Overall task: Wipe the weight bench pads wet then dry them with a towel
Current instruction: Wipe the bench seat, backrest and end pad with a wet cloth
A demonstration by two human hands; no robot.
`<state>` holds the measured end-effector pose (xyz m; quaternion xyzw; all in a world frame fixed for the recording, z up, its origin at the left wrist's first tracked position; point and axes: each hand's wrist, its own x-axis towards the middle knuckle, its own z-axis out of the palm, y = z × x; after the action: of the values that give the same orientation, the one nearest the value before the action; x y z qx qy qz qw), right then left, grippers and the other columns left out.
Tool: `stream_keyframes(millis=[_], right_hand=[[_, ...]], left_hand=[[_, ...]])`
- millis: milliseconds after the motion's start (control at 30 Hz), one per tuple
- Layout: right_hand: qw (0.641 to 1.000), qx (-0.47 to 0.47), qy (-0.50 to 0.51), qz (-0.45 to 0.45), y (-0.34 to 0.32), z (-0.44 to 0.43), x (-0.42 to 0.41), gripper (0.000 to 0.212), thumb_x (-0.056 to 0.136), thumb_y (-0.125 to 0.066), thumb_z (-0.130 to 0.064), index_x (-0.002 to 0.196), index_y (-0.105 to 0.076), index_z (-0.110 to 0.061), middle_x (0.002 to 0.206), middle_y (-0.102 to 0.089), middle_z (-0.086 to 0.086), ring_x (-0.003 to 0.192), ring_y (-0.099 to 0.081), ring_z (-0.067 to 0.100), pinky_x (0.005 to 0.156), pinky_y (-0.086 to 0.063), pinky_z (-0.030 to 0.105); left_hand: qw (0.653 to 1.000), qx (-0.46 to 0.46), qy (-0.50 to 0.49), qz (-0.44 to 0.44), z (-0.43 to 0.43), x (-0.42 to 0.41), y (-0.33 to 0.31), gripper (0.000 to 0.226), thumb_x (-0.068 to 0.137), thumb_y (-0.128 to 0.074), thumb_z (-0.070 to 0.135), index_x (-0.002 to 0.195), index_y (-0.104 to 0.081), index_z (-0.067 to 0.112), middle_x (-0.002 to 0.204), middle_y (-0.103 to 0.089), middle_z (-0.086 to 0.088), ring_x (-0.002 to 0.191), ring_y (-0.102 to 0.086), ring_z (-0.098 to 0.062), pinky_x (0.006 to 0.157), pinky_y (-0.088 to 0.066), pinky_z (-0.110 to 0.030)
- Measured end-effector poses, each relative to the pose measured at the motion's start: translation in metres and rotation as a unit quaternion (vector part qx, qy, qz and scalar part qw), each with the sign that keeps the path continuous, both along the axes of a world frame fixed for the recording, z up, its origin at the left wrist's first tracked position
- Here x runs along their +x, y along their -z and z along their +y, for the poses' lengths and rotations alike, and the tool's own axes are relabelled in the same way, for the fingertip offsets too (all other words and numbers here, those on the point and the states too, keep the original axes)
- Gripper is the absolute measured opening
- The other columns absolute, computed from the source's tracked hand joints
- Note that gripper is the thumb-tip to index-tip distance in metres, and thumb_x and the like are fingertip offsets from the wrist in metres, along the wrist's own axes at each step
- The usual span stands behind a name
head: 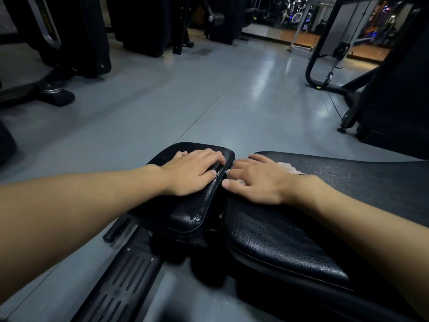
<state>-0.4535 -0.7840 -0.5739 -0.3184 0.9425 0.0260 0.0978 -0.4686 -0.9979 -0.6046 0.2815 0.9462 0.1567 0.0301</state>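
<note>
Floor (pixel 209 101): grey and glossy, spread under and beyond the bench.
Machines (pixel 76 38): dark gym frames stood well apart from the bench, at far left and far right.
Long pad (pixel 290 240): black, cracked vinyl. Its long axis ran from the gap out to the person's right, so the unwiped length lay right of both hands.
Short pad (pixel 185 214): black, just left of the long pad, with its near corner scuffed and shiny.
Foot plate (pixel 125 282): ribbed black base, below and left of the short pad.
Left hand (pixel 192 170): lay flat on the short pad, fingers straight and reaching toward the gap. It held nothing — judged to be bracing.
Right hand (pixel 255 180): palm down on the long pad's end, fingers extended, pressing the cloth flat against the vinyl.
Cloth (pixel 289 168): pale, mostly hidden beneath the right hand, with edges showing at the wrist side and at the fingertips.
Gap (pixel 220 205): narrow slot between the pads, with the two hands close on either side and not touching.
Nearer hand: the right — it was already on the long pad, and a stroke along the axis would draw it rightward.
Wet or dry pass: could not be told.
Writing: none legible. A yellow strip on a far-left machine was too small to read.
</note>
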Motion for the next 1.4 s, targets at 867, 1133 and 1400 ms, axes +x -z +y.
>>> stream_keyframes(millis=[867,1133,1400], right_hand=[[0.977,-0.175,-0.111,-0.054,0.003,-0.019,0.061,0.018,0.087,-0.054,-0.046,0.081,-0.065,-0.033,0.097,-0.069,-0.015,0.101,-0.059,0.005,0.108,-0.030,0.041],[0.912,-0.401,0.040,-0.071,-0.021,-0.032,0.027,0.027,0.094,-0.055,-0.035,0.081,-0.071,-0.019,0.078,-0.070,-0.008,0.075,-0.062,0.004,0.077,-0.050,0.032],[0.948,-0.230,0.221,0.009,0.005,-0.100,-0.008,0.048,0.096,-0.033,-0.055,0.125,-0.049,-0.021,0.132,-0.049,0.010,0.124,-0.043,0.034,0.104,-0.035,0.048]], left_hand=[[0.987,-0.024,-0.129,-0.092,0.006,0.019,-0.014,0.043,0.101,-0.049,0.017,0.143,-0.045,0.022,0.146,-0.049,-0.001,0.134,-0.045,-0.017,0.112,-0.032,-0.030],[0.988,-0.001,-0.145,-0.056,-0.037,0.014,-0.024,0.041,0.094,-0.048,0.000,0.130,-0.058,0.017,0.124,-0.061,0.002,0.119,-0.055,-0.018,0.097,-0.037,-0.023],[0.992,-0.005,-0.110,-0.059,-0.075,-0.018,-0.017,0.043,0.093,-0.044,0.000,0.130,-0.059,0.015,0.131,-0.061,-0.003,0.124,-0.054,-0.023,0.107,-0.040,-0.035]])
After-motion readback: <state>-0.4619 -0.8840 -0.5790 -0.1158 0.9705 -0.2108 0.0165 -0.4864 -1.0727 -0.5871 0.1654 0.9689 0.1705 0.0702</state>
